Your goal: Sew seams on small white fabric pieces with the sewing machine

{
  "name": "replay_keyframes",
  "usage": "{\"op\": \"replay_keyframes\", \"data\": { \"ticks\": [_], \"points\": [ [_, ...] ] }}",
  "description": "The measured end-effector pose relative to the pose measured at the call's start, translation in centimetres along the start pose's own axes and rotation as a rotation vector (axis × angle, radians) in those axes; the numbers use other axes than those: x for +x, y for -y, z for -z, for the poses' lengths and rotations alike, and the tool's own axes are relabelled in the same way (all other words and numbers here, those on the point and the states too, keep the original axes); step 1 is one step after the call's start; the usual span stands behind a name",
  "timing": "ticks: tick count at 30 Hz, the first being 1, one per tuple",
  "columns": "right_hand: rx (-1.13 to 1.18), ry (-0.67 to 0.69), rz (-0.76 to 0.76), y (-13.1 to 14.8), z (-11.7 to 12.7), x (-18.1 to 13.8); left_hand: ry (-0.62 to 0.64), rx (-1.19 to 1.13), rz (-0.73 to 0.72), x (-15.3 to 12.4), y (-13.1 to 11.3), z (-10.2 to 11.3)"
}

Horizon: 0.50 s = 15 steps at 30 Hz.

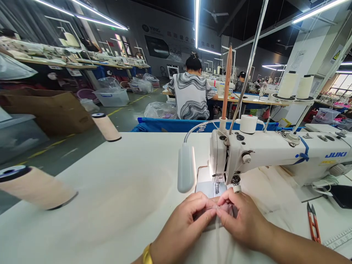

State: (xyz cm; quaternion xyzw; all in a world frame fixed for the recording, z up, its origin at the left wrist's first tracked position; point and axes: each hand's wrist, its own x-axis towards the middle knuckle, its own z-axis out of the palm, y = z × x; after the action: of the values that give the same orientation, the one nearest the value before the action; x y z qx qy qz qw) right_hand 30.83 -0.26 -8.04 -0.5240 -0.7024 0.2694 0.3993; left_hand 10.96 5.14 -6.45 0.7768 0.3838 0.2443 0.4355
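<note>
Both my left hand (192,216) and my right hand (242,218) are closed, fingertips almost meeting just in front of the sewing machine's needle area. Between them they pinch a thin, sheer pale fabric (217,208), with a narrow pale strip hanging down toward me. Much of the fabric is hidden by my fingers. The white sewing machine (264,150) stands right behind my hands, its presser foot (217,187) just beyond my fingertips. More sheer beige fabric (272,187) lies under the machine's arm, to the right.
Red-handled thread snips (313,223) and a clear ruler (339,238) lie at right, near a black phone (342,195). A grey lamp (186,168) hangs left of the needle. Beige thread cones (37,187) stand on the left side. A co-worker (192,90) sits ahead, back turned.
</note>
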Motion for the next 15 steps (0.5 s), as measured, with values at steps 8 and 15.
{"op": "replay_keyframes", "data": {
  "ticks": [8, 15],
  "points": [
    [-0.196, 0.012, 0.022, -0.1, -0.1, 0.3, -0.075, 0.258, -0.058, 0.2, 0.3, -0.4],
    [-0.463, 0.018, -0.022, -0.5, -0.9, 0.7, -0.243, 0.528, -0.367, 0.3, 1.4, -1.2]
  ]
}}
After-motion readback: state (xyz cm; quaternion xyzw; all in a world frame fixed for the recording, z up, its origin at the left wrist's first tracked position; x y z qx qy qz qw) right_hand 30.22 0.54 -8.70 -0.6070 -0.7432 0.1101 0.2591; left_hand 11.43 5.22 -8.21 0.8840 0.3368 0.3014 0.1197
